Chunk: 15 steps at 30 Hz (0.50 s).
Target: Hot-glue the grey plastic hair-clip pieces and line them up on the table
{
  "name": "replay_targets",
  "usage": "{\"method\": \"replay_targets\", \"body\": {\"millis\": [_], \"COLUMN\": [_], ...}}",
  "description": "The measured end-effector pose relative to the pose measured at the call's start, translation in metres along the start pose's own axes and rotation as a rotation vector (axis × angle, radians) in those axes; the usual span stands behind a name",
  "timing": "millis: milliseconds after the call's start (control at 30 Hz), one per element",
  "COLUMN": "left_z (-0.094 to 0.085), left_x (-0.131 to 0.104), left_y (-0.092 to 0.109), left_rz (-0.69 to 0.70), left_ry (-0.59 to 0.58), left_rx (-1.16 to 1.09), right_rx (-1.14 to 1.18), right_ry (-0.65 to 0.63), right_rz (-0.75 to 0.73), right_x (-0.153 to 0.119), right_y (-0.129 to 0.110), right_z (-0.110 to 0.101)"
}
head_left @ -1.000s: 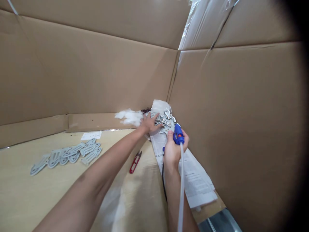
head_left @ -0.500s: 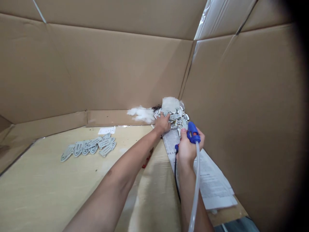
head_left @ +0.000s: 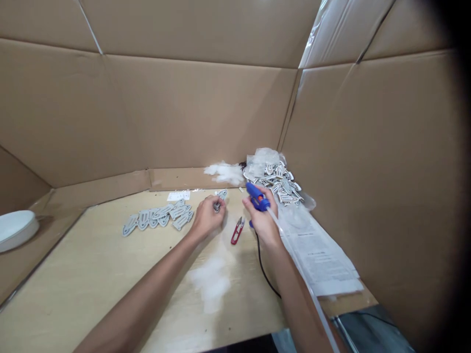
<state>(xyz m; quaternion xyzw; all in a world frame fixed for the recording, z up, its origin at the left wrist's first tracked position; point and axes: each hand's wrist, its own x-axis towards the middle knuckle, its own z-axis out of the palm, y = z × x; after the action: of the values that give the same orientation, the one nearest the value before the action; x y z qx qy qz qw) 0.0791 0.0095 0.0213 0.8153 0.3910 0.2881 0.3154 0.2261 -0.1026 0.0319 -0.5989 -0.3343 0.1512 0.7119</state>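
Observation:
My left hand [head_left: 208, 216] is closed, its fingers pinching a small grey pointed piece [head_left: 222, 194] whose tip sticks up past the fingertips. My right hand [head_left: 265, 221] is wrapped round a blue hot glue gun [head_left: 258, 197], its nozzle pointing up and left toward the piece. A long translucent glue stick [head_left: 307, 279] trails from the gun's back along my right forearm. Between the hands lies a pair of red-handled thread snips [head_left: 237, 231]. Left of my left hand, several similar grey pieces [head_left: 158, 214] overlap in a row on the table.
A heap of grey-and-white pieces [head_left: 285, 184] with clear plastic lies in the right corner, beside white fluffy stuff [head_left: 224, 172]. Printed sheets [head_left: 320, 260] lie along the right cardboard wall [head_left: 368, 162]. A black cord [head_left: 263, 267] hangs from the gun. A white dish [head_left: 16, 229] stands far left.
My left hand has left the heap in the corner and come left and nearer with a grey piece. The glue gun has moved left and slightly up. The view has shifted, showing the snips fully.

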Motion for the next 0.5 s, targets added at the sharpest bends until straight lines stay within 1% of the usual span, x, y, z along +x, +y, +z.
{"method": "replay_targets", "body": {"millis": [67,133,200,267,333,433,500], "left_z": [-0.008,-0.015,-0.021,-0.025,-0.027,-0.030,-0.030], "left_x": [-0.023,-0.040,-0.051,-0.057,-0.059,-0.059,-0.059], "left_y": [-0.006,-0.009,-0.009,-0.009,-0.009,-0.010,-0.010], "left_rz": [-0.013,-0.021,-0.043,-0.071,-0.078,-0.054,-0.049], "left_ry": [-0.029,-0.043,-0.044,-0.036,0.002,0.120,0.130], "left_rx": [0.024,0.045,0.054,0.050,0.056,0.060,-0.074], "right_rx": [0.062,0.131,0.194,0.260,0.306,0.315,0.302], "right_ry": [-0.119,-0.202,-0.279,-0.334,-0.348,-0.334,-0.312], "right_rz": [0.049,0.088,0.116,0.147,0.175,0.194,0.203], "right_x": [-0.006,-0.010,-0.015,-0.018,-0.020,-0.022,-0.024], "right_y": [0.004,0.008,0.012,0.014,0.015,0.016,0.015], "right_z": [0.009,0.014,0.018,0.019,0.021,0.022,0.023]}}
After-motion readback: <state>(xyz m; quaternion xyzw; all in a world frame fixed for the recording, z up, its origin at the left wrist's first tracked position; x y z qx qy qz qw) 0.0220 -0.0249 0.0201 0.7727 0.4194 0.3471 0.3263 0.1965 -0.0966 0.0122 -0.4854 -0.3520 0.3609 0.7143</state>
